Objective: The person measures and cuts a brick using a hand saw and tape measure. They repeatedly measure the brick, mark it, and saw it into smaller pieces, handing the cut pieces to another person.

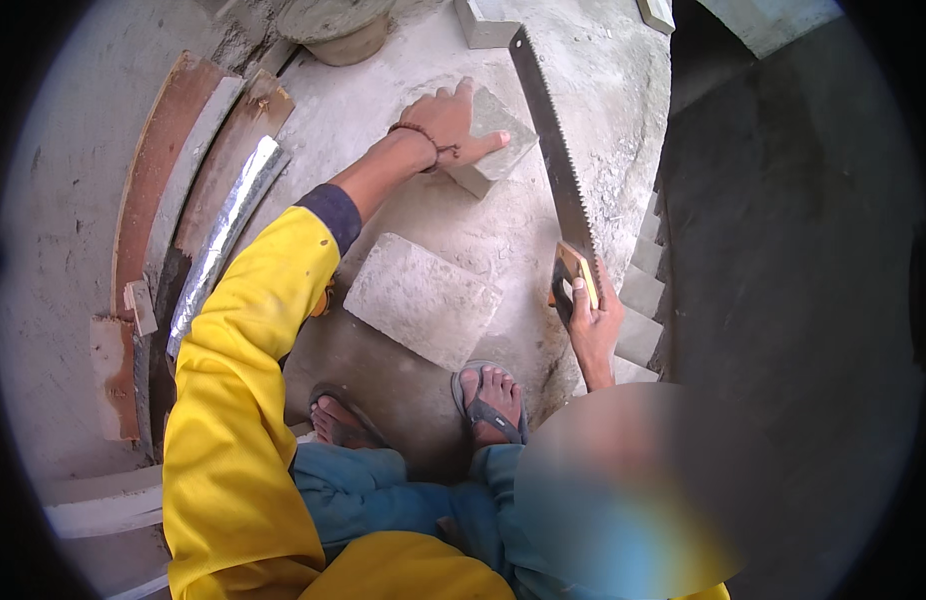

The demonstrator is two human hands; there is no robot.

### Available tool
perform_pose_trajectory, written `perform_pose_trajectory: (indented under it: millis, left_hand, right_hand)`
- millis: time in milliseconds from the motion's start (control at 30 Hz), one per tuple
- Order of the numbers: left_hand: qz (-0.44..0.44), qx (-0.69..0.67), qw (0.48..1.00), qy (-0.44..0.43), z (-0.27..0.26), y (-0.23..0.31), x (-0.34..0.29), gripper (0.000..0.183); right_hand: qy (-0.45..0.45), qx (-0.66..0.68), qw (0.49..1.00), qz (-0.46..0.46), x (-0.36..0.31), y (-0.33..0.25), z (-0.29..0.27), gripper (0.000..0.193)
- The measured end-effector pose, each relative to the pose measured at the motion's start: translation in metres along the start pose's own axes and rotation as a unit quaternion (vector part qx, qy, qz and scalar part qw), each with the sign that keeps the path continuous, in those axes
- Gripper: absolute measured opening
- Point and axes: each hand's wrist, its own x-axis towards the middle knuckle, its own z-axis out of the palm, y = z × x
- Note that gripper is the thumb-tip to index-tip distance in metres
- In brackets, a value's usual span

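A handsaw (pixel 554 140) with a long dark toothed blade points away from me, its tip near the far grey block. My right hand (pixel 594 330) is closed round its wooden handle. Over a light grey masonry block (pixel 505 115) lies my left hand (pixel 446 125), thumb across the top and fingers at its far left side, holding it down. The saw blade passes beside this block's right corner; whether it touches I cannot tell. Nearer my feet, a wider flat grey block (pixel 423 300) lies on the dusty slab.
Wooden boards (pixel 153 190) and a shiny silver strip (pixel 223 245) lean along the left wall. A round bucket-like container (pixel 338 30) stands at the far left, another block (pixel 486 25) at the back. On the right, the slab's edge drops beside steps (pixel 640 290). My sandalled feet (pixel 491 405) stand close by.
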Motion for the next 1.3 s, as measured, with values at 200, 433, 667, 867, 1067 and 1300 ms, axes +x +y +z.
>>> perform_pose_trajectory:
  millis: [200,433,667,867,1067,1300]
  left_hand:
    - [-0.070,-0.061,0.995,0.047,0.010,-0.004,-0.007,0.110]
    - [-0.101,0.060,0.992,0.034,-0.016,-0.010,-0.016,0.102]
    - [-0.175,-0.016,0.976,-0.127,-0.022,-0.020,-0.024,0.102]
    - [-0.251,-0.207,0.941,-0.091,0.000,-0.030,-0.041,0.093]
    - [-0.314,-0.352,0.879,-0.066,0.010,-0.016,-0.059,0.090]
    - [-0.312,-0.372,0.873,-0.046,0.031,-0.020,-0.070,0.090]
  right_hand:
    - [0.019,0.013,1.000,0.000,-0.021,0.001,-0.011,0.050]
    - [0.003,0.035,0.999,0.006,-0.028,-0.006,0.004,0.051]
    - [0.004,0.052,0.999,0.013,-0.032,-0.004,0.011,0.051]
    - [0.030,0.088,0.996,0.003,-0.018,-0.023,0.008,0.049]
    - [0.087,0.128,0.987,-0.036,-0.002,-0.072,0.010,0.049]
    - [-0.025,0.158,0.986,-0.043,0.016,-0.053,0.016,0.043]
